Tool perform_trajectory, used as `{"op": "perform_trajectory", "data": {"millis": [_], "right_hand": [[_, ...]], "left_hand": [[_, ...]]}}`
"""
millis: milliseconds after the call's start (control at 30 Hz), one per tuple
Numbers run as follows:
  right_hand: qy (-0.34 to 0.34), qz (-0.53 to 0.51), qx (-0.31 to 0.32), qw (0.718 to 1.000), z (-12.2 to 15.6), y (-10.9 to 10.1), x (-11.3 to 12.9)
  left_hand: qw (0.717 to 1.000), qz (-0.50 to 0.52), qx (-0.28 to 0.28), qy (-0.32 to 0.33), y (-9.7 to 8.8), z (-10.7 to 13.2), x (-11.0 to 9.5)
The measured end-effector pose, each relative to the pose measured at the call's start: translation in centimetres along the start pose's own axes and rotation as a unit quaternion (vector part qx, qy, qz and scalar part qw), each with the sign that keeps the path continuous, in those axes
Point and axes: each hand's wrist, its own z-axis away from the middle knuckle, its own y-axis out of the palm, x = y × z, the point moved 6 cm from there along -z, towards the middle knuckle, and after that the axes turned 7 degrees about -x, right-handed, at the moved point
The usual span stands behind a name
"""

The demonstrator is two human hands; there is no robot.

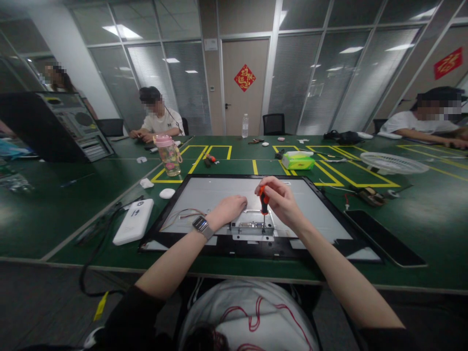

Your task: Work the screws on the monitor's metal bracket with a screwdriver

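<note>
My right hand [280, 195] is closed around the handle of an orange and black screwdriver [263, 201], held upright. Its shaft points down into the right part of a metal bracket [252, 231]. The bracket sits near the front edge of a flat display panel [310, 200] with a black frame. My left hand [227, 210], with a watch on the wrist, rests at the bracket's upper left. Its fingers are curled together, and whatever is under them is hidden. Thin wires [183, 214] run across the panel beside my left wrist.
Left of the panel lie a white power bank [134, 222], a white round case [167, 193] and a pink-lidded bottle [168, 156]. A black phone [383, 237] lies at right. Behind stand a green tissue pack [298, 160] and a white fan grille [395, 163]. Other people sit across the table.
</note>
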Motion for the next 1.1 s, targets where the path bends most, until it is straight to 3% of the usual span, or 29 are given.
{"op": "perform_trajectory", "data": {"millis": [333, 633, 933, 1100], "right_hand": [[0.021, -0.007, 0.018, 1.000, -0.02, 0.17, -0.41], [-0.037, 0.028, 0.008, 0.999, -0.09, 0.04, -0.18], [0.012, 0.009, -0.015, 1.000, -0.06, -0.10, -0.30], [0.023, -0.003, 0.011, 1.000, -0.07, 0.23, -0.52]], "left_hand": [[1.000, 0.012, -0.015, -0.001, 0.16, 0.08, 0.36], [1.000, 0.013, -0.018, 0.009, 0.22, 0.09, 0.34], [1.000, 0.010, -0.002, -0.001, -0.30, 0.10, -0.16], [1.000, 0.025, -0.012, 0.001, -0.08, 0.12, 0.03]]}}
